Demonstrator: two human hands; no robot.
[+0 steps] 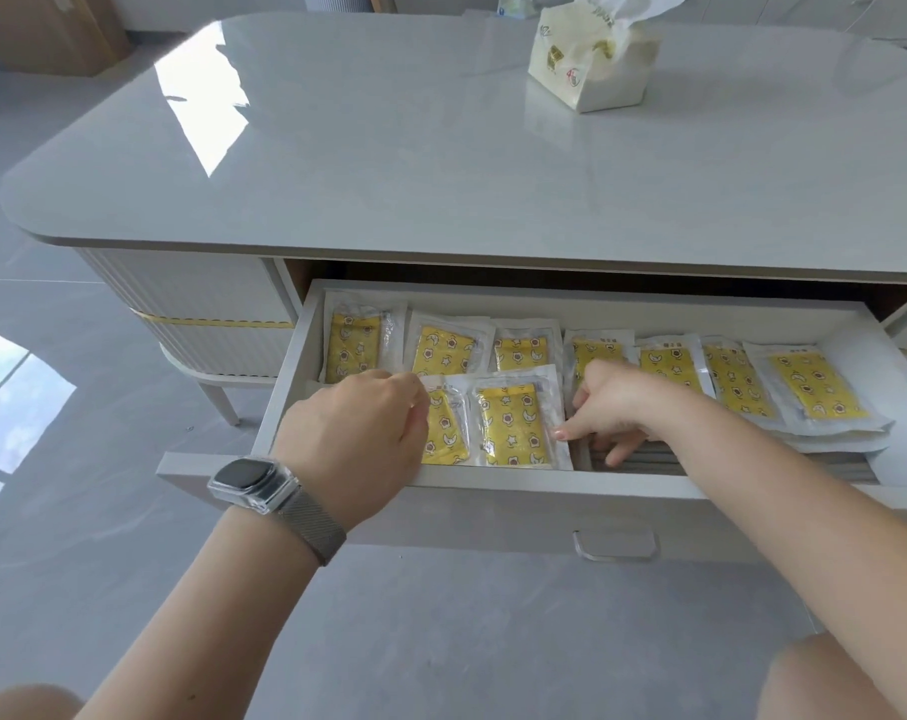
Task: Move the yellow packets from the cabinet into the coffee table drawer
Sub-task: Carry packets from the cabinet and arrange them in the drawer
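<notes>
The coffee table drawer [493,480] stands pulled out from under the glossy grey counter [441,163], and both hands reach into it. A back row of yellow packets [732,379] in clear wrappers lies along the drawer's far wall, overlapping toward its right end. Two more lie nearer the drawer front: the left hand [360,428], with a smartwatch [251,483] at its wrist, has its fingers curled over the top edge of the half-hidden packet [443,433], grasping it as far as can be seen. The right hand [615,407] presses its thumb on the right edge of the front packet [516,426], fingers bent down beside it. A tissue pack [594,59] stands on the counter, well behind the drawer.
</notes>
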